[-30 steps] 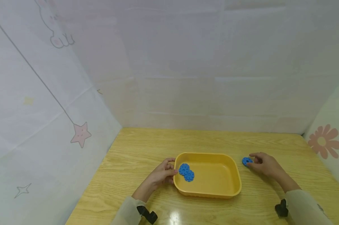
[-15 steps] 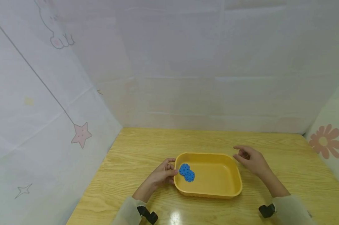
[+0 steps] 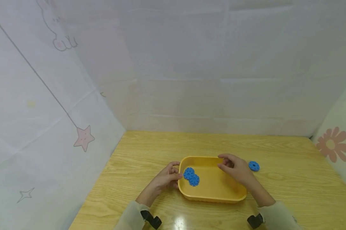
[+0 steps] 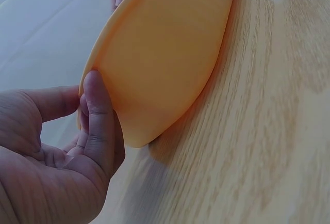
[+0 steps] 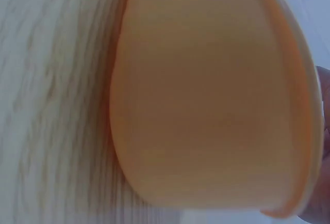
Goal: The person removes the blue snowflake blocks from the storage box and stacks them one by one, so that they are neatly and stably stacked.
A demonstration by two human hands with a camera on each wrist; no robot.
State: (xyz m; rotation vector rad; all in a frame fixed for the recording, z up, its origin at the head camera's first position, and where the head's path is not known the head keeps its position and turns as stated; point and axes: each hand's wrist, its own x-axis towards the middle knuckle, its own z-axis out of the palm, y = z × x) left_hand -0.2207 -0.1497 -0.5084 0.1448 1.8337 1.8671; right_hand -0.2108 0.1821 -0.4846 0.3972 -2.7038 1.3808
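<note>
A yellow plastic basin sits on the table, and my left hand grips its left rim, thumb and fingers on either side of the wall in the left wrist view. Two blue notched snowflake discs lie partly overlapping inside it at the left end. My right hand is over the basin's right part, fingers loosely bent and parted from the thumb, with nothing visible between them. Right of the basin lies another blue notched disc, which looks thick like a small stack. The right wrist view mostly shows the basin's outer wall.
The wooden table runs back to a pale cloth wall. Cloth panels with printed figures enclose the left and right sides. Both wrists wear black straps with small mounts.
My right hand has left the blue disc outside the basin and moved leftward over the basin. That disc stays on the table. My left hand keeps its grip on the rim.
</note>
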